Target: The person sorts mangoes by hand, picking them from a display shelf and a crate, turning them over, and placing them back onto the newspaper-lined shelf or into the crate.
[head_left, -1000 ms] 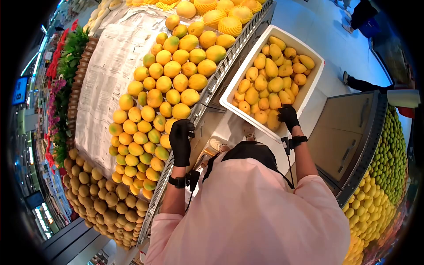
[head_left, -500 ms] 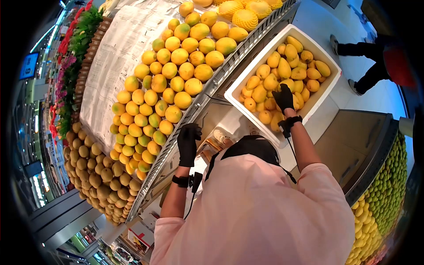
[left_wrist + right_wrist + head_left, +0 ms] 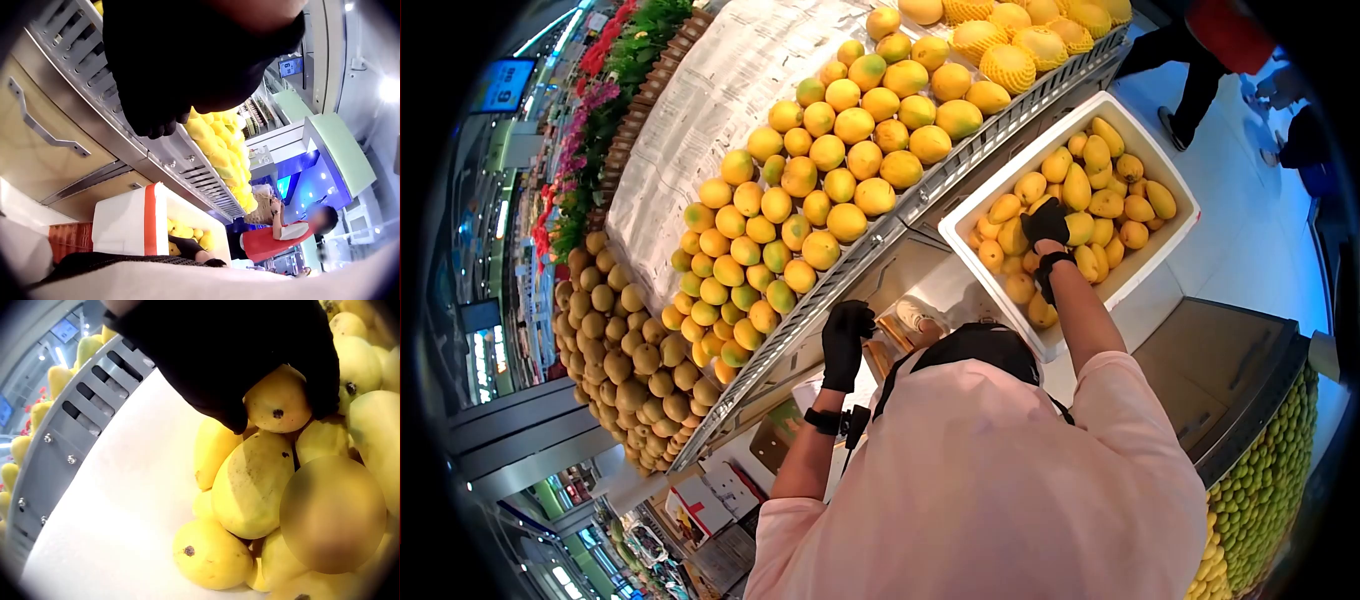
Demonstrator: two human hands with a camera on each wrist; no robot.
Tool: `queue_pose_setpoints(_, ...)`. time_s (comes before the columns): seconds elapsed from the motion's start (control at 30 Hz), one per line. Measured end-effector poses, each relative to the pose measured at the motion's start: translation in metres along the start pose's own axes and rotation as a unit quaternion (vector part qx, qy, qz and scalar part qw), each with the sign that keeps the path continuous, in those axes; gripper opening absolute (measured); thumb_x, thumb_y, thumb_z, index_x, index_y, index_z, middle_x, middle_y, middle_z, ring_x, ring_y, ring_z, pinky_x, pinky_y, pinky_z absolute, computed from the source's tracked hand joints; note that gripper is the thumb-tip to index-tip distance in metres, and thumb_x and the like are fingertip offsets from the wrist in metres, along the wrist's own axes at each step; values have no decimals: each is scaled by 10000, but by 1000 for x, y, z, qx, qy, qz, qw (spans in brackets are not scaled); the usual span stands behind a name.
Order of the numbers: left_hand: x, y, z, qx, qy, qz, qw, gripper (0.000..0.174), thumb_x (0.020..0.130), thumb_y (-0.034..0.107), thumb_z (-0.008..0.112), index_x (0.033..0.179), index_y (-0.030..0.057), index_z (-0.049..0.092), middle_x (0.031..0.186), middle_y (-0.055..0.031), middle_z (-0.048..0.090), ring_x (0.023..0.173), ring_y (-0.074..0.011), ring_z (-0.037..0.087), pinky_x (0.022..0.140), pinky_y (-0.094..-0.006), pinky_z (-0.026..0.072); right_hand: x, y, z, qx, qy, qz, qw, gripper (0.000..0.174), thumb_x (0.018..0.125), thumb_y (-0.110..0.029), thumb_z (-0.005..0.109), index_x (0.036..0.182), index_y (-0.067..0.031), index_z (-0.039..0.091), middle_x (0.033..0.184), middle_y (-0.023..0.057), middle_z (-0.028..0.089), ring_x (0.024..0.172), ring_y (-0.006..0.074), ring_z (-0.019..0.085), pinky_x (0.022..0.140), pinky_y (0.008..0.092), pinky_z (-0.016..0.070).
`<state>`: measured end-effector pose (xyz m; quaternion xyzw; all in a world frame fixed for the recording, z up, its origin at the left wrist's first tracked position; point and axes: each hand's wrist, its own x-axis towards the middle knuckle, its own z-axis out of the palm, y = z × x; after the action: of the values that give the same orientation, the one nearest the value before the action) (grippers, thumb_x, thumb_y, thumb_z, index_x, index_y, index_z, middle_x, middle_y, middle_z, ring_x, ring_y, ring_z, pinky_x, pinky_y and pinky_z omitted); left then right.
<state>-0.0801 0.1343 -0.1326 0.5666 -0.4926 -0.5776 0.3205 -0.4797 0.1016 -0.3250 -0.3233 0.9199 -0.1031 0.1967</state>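
Note:
My right hand [image 3: 1045, 225], in a black glove, reaches into a white foam box [image 3: 119, 481] full of yellow mangoes. In the right wrist view, its thumb and fingers grip one mango [image 3: 278, 403] from both sides, the dark-spotted end showing between them. Other mangoes [image 3: 253, 484] lie around and under it, close to the box wall. My left hand [image 3: 846, 345], also black-gloved, hangs with loosely curled fingers beside the metal edge of the fruit stand. It holds nothing, and in the left wrist view the hand [image 3: 181, 69] is in front of the slatted rail.
Rows of mangoes [image 3: 800, 178] cover the sloping stand, with kiwifruit-like brown fruit [image 3: 625, 345] at its lower end. A slatted metal rail [image 3: 880, 225] borders the stand. A person in red [image 3: 275, 240] stands beyond the box. Cabinets [image 3: 1190, 385] flank the right side.
My right hand has moved left and deeper among the mangoes, from the box's near side, and now grips one. My left hand stays loosely curled near the rail. The head view has shifted.

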Motion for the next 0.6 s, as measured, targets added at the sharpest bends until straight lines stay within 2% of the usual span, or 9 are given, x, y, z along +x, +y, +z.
queue_pose_setpoints(0.07, 0, 2, -2, -6, 4, -3, 1000, 237, 1001, 246, 509, 1050, 32, 599, 869, -58, 650, 741, -129, 615, 627, -263, 509, 19, 13, 31, -21, 8, -22, 1000, 584, 769, -344, 741, 1172, -28, 460, 1173, 210, 584, 1060, 347, 617, 847, 438, 530)
queue_pose_setpoints(0.13, 1, 1, -4, -13, 9, -5, 1000, 248, 997, 259, 520, 1051, 30, 599, 869, -59, 650, 739, -130, 615, 625, -264, 513, 6, 4, 3, 33, -12, 4, 999, 526, 772, -311, 714, 1141, -11, 488, 1115, 212, 632, 1042, 344, 629, 850, 434, 529)
queue_pose_setpoints(0.23, 4, 0, -8, -9, 10, 22, 1000, 232, 990, 231, 524, 1045, 18, 598, 851, -88, 665, 727, -163, 643, 617, -285, 528, 6, 7, 1, 54, 3, -6, 999, 528, 764, -353, 696, 1122, -2, 528, 1103, 210, 643, 1024, 350, 634, 852, 434, 525)
queue_pose_setpoints(0.33, 9, 2, -9, -15, 12, 26, 999, 243, 990, 242, 531, 1043, 14, 595, 846, -88, 663, 723, -160, 640, 615, -285, 529, 0, 8, -16, 95, -14, 6, 995, 561, 753, -402, 683, 1109, 17, 573, 1116, 213, 639, 1028, 350, 631, 848, 436, 522)
queue_pose_setpoints(0.43, 12, 8, -6, 0, 10, 24, 1000, 257, 991, 256, 533, 1039, 11, 592, 853, -91, 661, 721, -157, 635, 615, -286, 529, 6, 12, -21, 138, -42, 28, 989, 582, 734, -433, 693, 1094, 17, 605, 1113, 222, 637, 965, 359, 641, 831, 434, 524)
queue_pose_setpoints(0.5, 15, 13, -4, 3, 4, 26, 1000, 242, 993, 246, 524, 1044, 21, 598, 851, -80, 659, 718, -145, 629, 615, -276, 526, 22, 34, -12, 100, -139, -47, 984, 439, 791, -292, 676, 1109, 3, 608, 1070, 194, 636, 931, 314, 647, 776, 371, 539)
queue_pose_setpoints(0.57, 19, 15, -2, 3, -6, 33, 999, 250, 996, 253, 518, 1042, 20, 598, 858, -79, 658, 723, -145, 628, 625, -278, 526, 21, 44, -15, 199, -194, -70, 958, 353, 828, -199, 670, 1119, -8, 605, 1064, 162, 624, 930, 274, 643, 750, 335, 552)
queue_pose_setpoints(0.6, 21, 16, -3, 2, -14, 39, 999, 266, 997, 265, 518, 1037, 13, 595, 866, -85, 659, 730, -150, 630, 635, -285, 529, 8, 47, -30, 315, -199, -54, 926, 335, 838, -175, 673, 1121, -12, 601, 1078, 144, 613, 946, 257, 635, 751, 329, 557)
